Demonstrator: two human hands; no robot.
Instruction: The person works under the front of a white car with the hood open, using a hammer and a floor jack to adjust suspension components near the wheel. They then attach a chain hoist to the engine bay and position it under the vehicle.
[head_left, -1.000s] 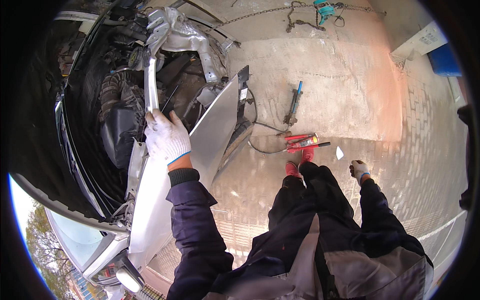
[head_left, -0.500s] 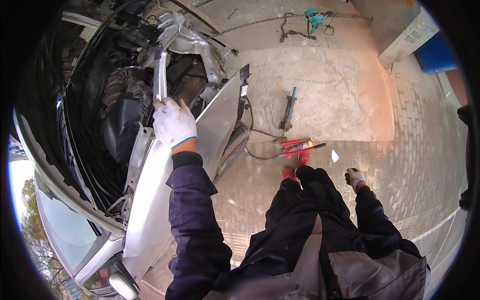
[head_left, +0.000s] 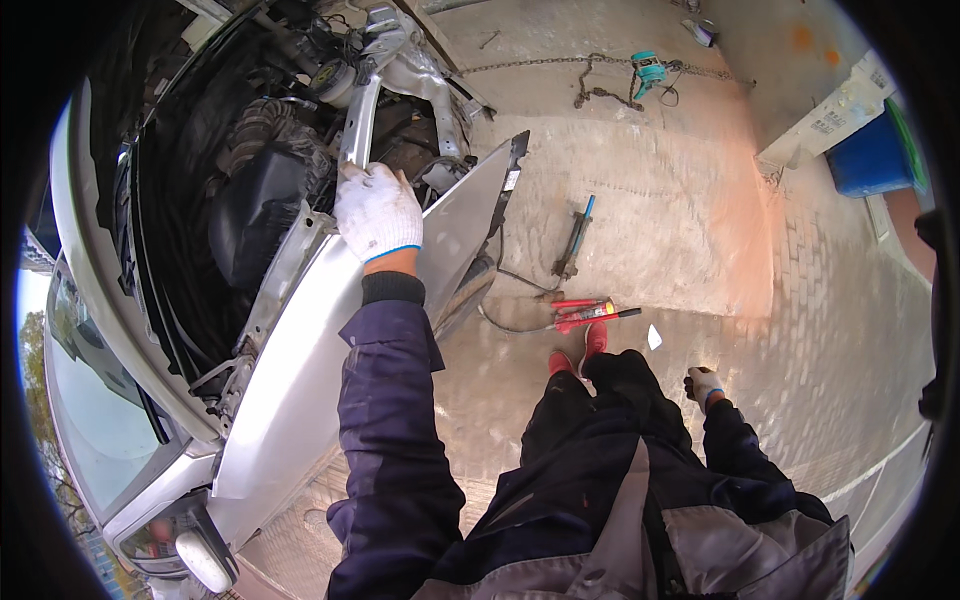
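1. Silver car (head_left: 110, 420), far left: bonnet open, dark engine bay exposed, windscreen and door mirror toward the lower edge.

2. Bent silver metal strut (head_left: 358, 125), rising from the engine bay toward the crumpled front structure. It sits just above item 3.

3. Left hand (head_left: 377, 210), in a white knit work glove with a blue cuff, dark blue sleeve behind. Fingers curled over the upper edge of the loose silver front wing panel (head_left: 300, 370), at the foot of the strut; grip closed, though whether it clamps strut, panel edge or both is hard to tell.

4. Red-handled hydraulic hand tool (head_left: 590, 313) with black hose, lying on the concrete floor (head_left: 680, 200), well apart from both hands. A blue-handled bar (head_left: 575, 238) lies just beyond it.

5. Right hand (head_left: 703, 383), same glove, hanging by the thigh, loosely curled, holding nothing.

Step judged: bracing or testing damaged front bodywork. Any next pull calls for a firm 1-handed hold, likely with the free hand joining.
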